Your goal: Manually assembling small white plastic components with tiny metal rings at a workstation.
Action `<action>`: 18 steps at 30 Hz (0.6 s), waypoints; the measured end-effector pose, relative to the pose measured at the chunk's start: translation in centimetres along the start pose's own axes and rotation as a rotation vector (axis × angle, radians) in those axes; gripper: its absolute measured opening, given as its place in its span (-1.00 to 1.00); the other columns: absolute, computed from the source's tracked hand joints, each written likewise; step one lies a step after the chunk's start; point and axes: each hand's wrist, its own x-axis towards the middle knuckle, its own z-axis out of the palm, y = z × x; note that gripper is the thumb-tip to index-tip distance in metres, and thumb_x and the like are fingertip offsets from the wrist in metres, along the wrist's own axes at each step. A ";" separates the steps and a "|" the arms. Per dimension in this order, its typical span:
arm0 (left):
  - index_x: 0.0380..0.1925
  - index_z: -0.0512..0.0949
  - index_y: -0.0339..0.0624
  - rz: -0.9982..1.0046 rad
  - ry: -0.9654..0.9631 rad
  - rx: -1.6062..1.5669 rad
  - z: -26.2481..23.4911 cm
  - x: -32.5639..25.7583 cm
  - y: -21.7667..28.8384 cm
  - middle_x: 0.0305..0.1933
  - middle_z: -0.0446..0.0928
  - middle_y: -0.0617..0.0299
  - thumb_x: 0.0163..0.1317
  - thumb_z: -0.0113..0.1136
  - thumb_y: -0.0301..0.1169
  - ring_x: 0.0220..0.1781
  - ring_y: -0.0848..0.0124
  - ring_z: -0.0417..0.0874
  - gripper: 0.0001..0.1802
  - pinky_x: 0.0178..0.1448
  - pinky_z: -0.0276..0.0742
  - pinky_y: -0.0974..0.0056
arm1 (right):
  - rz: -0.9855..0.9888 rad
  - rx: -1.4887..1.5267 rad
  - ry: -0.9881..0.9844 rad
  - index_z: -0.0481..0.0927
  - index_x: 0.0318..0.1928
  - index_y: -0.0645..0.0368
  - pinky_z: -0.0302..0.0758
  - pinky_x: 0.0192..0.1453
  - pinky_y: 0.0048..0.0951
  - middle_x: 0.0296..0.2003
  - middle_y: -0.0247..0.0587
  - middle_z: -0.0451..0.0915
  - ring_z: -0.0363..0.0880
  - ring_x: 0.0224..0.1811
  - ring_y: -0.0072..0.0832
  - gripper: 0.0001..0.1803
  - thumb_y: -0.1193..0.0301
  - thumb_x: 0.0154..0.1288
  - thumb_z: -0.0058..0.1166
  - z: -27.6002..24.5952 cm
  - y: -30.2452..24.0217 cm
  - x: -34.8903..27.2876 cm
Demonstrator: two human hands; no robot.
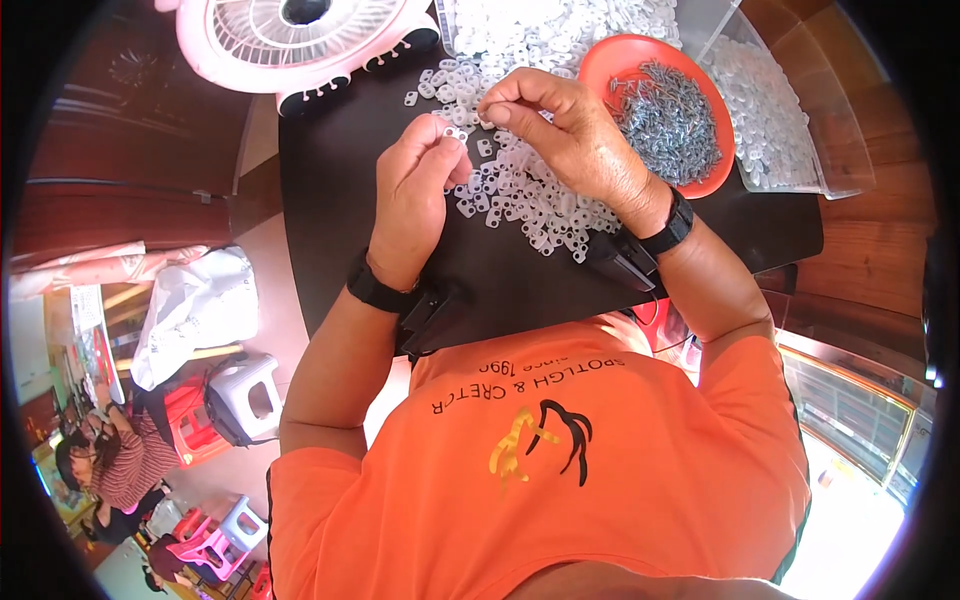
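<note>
My left hand (pixel 408 200) pinches a small white plastic piece with two holes (pixel 456 134) between thumb and fingertips. Just to its right and slightly higher, my right hand (pixel 578 145) has thumb and forefinger pressed together; whatever lies between them is too small to make out. The two hands are apart. Under and between them spreads a loose pile of similar white plastic pieces (pixel 540 205) on the dark table (pixel 335 210). Beside my right hand stands an orange-red bowl (pixel 722 165) full of small silvery screws (pixel 672 130).
A pink fan (pixel 240 68) stands at the table's far left. A clear bin (pixel 845 165) of white pieces is at the far right, and more white pieces (pixel 560 25) heap at the back. Stools (pixel 250 400) and people (pixel 125 450) are off to the left.
</note>
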 end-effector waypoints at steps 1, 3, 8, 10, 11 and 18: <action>-0.44 0.42 -0.28 -0.002 -0.006 0.002 0.0 -0.1 0.1 -0.53 0.46 0.28 0.26 -0.05 -0.42 -0.49 0.57 0.39 -0.84 -0.35 0.33 0.44 | 0.002 0.001 0.006 0.55 -0.21 0.29 0.45 -0.04 -0.55 -0.33 -0.33 0.58 0.51 -0.20 -0.62 -0.86 0.45 0.35 0.03 0.0 0.0 0.0; -0.47 0.39 -0.29 0.033 -0.023 0.047 -0.2 -0.1 0.3 -0.57 0.39 0.30 0.22 -0.04 -0.45 -0.50 0.59 0.34 -0.86 -0.38 0.28 0.43 | -0.054 -0.030 -0.017 0.55 -0.20 0.29 0.45 -0.05 -0.53 -0.32 -0.32 0.58 0.51 -0.19 -0.61 -0.86 0.45 0.36 0.02 -0.1 -0.3 0.0; -0.50 0.38 -0.30 0.079 -0.034 0.116 -0.1 -0.2 0.1 -0.61 0.35 0.31 0.19 -0.03 -0.46 -0.53 0.60 0.30 -0.86 -0.43 0.23 0.43 | -0.086 -0.140 -0.066 0.56 -0.20 0.26 0.46 -0.08 -0.51 -0.34 -0.27 0.58 0.53 -0.23 -0.54 -0.86 0.44 0.35 0.02 -0.2 -0.5 0.0; -0.51 0.38 -0.30 0.081 -0.049 0.135 0.0 -0.2 0.3 -0.62 0.33 0.32 0.19 -0.03 -0.46 -0.54 0.60 0.29 -0.86 -0.44 0.22 0.42 | -0.153 -0.178 -0.084 0.56 -0.22 0.24 0.46 -0.13 -0.48 -0.37 -0.25 0.57 0.54 -0.27 -0.49 -0.87 0.44 0.34 0.03 -0.1 -0.4 0.0; -0.51 0.39 -0.28 0.057 -0.062 0.152 0.0 -0.3 0.4 -0.60 0.34 0.32 0.19 -0.05 -0.44 -0.53 0.59 0.30 -0.84 -0.40 0.22 0.43 | -0.152 -0.177 -0.082 0.56 -0.22 0.24 0.46 -0.13 -0.48 -0.37 -0.25 0.57 0.54 -0.27 -0.49 -0.87 0.44 0.34 0.03 -0.1 -0.3 0.0; -0.52 0.39 -0.25 0.015 -0.110 0.179 -0.1 -0.4 0.5 -0.59 0.34 0.33 0.20 -0.06 -0.40 -0.51 0.57 0.31 -0.82 -0.37 0.21 0.43 | -0.143 -0.161 -0.110 0.57 -0.26 0.21 0.47 -0.24 -0.37 -0.40 -0.18 0.58 0.57 -0.35 -0.32 -0.85 0.38 0.30 0.07 -0.2 -0.4 -0.1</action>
